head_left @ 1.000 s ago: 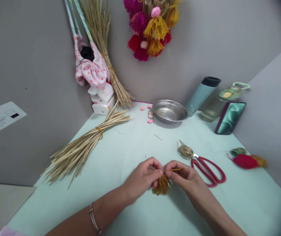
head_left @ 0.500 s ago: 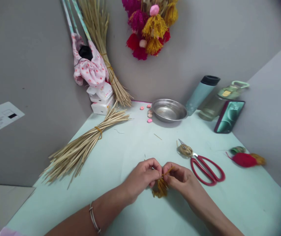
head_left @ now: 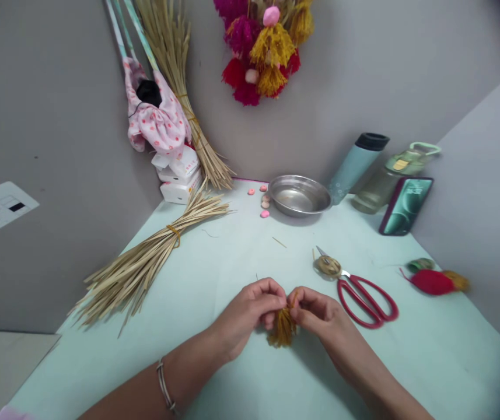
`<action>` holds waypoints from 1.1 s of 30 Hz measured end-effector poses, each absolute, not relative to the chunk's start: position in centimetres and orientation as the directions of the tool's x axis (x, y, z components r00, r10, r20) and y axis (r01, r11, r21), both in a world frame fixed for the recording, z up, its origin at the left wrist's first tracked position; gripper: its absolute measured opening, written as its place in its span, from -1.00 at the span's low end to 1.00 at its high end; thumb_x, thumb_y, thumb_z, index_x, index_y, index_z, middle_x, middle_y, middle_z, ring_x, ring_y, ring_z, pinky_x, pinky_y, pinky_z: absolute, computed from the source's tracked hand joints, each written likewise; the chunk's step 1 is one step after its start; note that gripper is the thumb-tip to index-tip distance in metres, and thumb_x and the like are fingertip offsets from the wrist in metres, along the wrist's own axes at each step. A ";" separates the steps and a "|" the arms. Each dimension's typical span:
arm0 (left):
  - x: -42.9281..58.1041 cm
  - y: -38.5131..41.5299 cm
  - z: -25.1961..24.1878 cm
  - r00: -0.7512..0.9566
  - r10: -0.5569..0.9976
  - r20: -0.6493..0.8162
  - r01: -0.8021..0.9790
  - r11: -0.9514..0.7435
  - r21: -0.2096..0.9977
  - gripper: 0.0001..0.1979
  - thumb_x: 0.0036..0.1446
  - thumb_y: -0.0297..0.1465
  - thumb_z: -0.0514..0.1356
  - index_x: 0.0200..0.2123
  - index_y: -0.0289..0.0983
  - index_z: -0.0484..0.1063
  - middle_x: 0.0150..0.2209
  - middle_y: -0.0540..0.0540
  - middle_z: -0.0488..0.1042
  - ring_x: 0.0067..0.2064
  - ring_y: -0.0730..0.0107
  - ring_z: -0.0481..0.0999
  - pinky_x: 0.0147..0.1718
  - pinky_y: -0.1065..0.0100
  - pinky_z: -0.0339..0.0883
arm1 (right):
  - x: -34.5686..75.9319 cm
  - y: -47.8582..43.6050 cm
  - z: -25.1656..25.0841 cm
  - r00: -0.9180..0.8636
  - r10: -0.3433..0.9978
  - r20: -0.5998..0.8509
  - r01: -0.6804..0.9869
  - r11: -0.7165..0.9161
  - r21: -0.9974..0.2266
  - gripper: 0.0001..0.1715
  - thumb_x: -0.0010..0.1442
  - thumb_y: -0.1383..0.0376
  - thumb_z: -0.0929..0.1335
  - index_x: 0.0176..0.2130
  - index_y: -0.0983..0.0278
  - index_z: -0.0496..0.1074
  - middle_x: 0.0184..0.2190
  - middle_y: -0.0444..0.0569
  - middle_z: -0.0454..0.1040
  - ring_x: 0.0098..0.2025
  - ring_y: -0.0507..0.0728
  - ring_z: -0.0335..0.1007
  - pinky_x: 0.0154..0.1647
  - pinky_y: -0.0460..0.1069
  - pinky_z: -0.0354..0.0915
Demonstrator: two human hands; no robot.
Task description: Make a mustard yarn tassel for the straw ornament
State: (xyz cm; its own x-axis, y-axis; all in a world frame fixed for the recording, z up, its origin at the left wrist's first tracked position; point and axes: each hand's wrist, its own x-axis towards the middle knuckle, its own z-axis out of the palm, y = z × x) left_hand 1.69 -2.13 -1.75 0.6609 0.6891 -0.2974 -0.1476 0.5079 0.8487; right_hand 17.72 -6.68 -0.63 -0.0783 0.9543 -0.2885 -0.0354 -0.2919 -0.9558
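A mustard-yellow yarn tassel (head_left: 282,330) hangs between my two hands, its loose strands pointing down toward the table. My left hand (head_left: 256,306) pinches the tassel's top from the left, thumb against fingers. From the other side my right hand (head_left: 315,312) is closed in a pinch at the same knot, with a short bit of yellow yarn showing by its fingertips. The fingertips hide most of the tied part. Just beyond my right hand lie red-handled scissors (head_left: 370,300), their blades partly under a small coil of tan strand (head_left: 329,266).
A tied straw bundle (head_left: 157,251) lies at left; another straw bundle (head_left: 188,99) leans on the wall. A metal bowl (head_left: 300,196), pink beads (head_left: 265,214), two bottles (head_left: 359,166) and a phone (head_left: 406,207) stand behind. Red yarn (head_left: 431,282) lies right. Tassels (head_left: 271,52) hang above.
The tassel has turned a little, so more of its strands show. The yellow yarn end at my right fingertips sticks out less. Both hands keep their pinch.
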 end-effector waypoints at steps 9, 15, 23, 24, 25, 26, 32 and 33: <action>1.9 -2.4 -1.4 0.649 0.738 -0.184 -0.130 0.345 0.929 -0.74 0.11 -0.20 0.21 -0.35 -0.27 0.30 -0.49 0.06 0.27 -0.50 0.59 0.17 -0.50 0.48 0.03 | 18.1 -7.0 0.4 -0.115 0.965 -0.237 0.191 -0.213 -0.958 -0.51 0.32 -0.03 0.15 -0.43 0.25 0.29 -0.53 -0.16 0.24 -0.43 0.07 0.15 -0.37 -0.04 0.09; 1.9 -2.5 -1.4 0.641 0.750 -0.162 -0.101 0.292 0.951 -0.69 0.11 -0.14 0.21 -0.34 -0.27 0.30 -0.51 0.07 0.21 -0.52 0.59 0.14 -0.52 0.48 0.02 | 18.3 -7.0 1.3 -0.214 0.914 -0.345 0.183 -0.309 -0.933 -0.40 0.30 -0.12 0.11 -0.54 0.23 0.16 -0.63 -0.18 0.13 -0.55 0.03 -0.04 -0.48 -0.05 -0.06; 1.8 -2.3 -1.4 0.600 0.777 -0.193 -0.086 0.303 0.949 -0.70 0.11 -0.15 0.21 -0.35 -0.28 0.29 -0.51 0.07 0.20 -0.50 0.58 0.16 -0.52 0.50 0.05 | 18.8 -7.0 0.4 -0.120 0.942 -0.312 0.193 -0.286 -0.938 -0.44 0.28 -0.05 0.22 -0.57 0.25 0.16 -0.66 -0.21 0.12 -0.56 0.00 -0.07 -0.52 -0.06 -0.11; 1.8 -2.3 -1.4 0.595 0.778 -0.202 -0.086 0.311 0.946 -0.71 0.11 -0.16 0.20 -0.35 -0.28 0.29 -0.50 0.07 0.21 -0.49 0.58 0.17 -0.51 0.50 0.06 | 18.9 -6.9 0.1 -0.085 0.953 -0.292 0.182 -0.273 -0.945 -0.48 0.27 -0.03 0.25 -0.55 0.25 0.19 -0.64 -0.20 0.15 -0.55 0.00 -0.04 -0.51 -0.06 -0.08; 1.8 -2.3 -1.4 0.590 0.780 -0.210 -0.087 0.320 0.944 -0.71 0.11 -0.16 0.21 -0.36 -0.28 0.29 -0.50 0.06 0.22 -0.49 0.58 0.17 -0.51 0.50 0.07 | 19.0 -6.9 0.0 -0.059 0.961 -0.269 0.175 -0.255 -0.951 -0.52 0.26 -0.01 0.27 -0.52 0.25 0.23 -0.61 -0.19 0.19 -0.53 0.01 0.01 -0.49 -0.06 -0.03; 1.9 -2.3 -1.4 0.586 0.780 -0.219 -0.086 0.328 0.941 -0.71 0.11 -0.17 0.21 -0.36 -0.28 0.30 -0.50 0.06 0.22 -0.49 0.57 0.18 -0.51 0.50 0.07 | 19.0 -6.8 -0.2 -0.038 0.969 -0.244 0.168 -0.235 -0.957 -0.57 0.26 0.02 0.29 -0.48 0.26 0.27 -0.58 -0.18 0.24 -0.49 0.02 0.07 -0.45 -0.06 0.03; 2.0 -2.4 -1.2 0.601 0.761 -0.244 -0.079 0.360 0.930 -0.73 0.09 -0.19 0.21 -0.38 -0.28 0.30 -0.52 0.07 0.23 -0.51 0.57 0.17 -0.52 0.50 0.07 | 19.0 -6.8 -0.3 0.041 0.984 -0.171 -0.027 -0.170 -0.985 -0.81 0.17 0.17 0.41 -0.34 0.23 0.38 -0.31 -0.12 0.43 -0.32 0.05 0.29 -0.27 -0.04 0.22; 2.0 -2.4 -1.2 0.601 0.761 -0.244 -0.074 0.358 0.931 -0.74 0.09 -0.19 0.21 -0.38 -0.28 0.30 -0.52 0.07 0.23 -0.51 0.57 0.17 -0.52 0.49 0.08 | 19.0 -6.8 -0.3 0.033 0.984 -0.176 -0.075 -0.173 -0.982 -0.82 0.16 0.19 0.42 -0.33 0.22 0.37 -0.29 -0.11 0.44 -0.35 0.04 0.29 -0.30 -0.05 0.23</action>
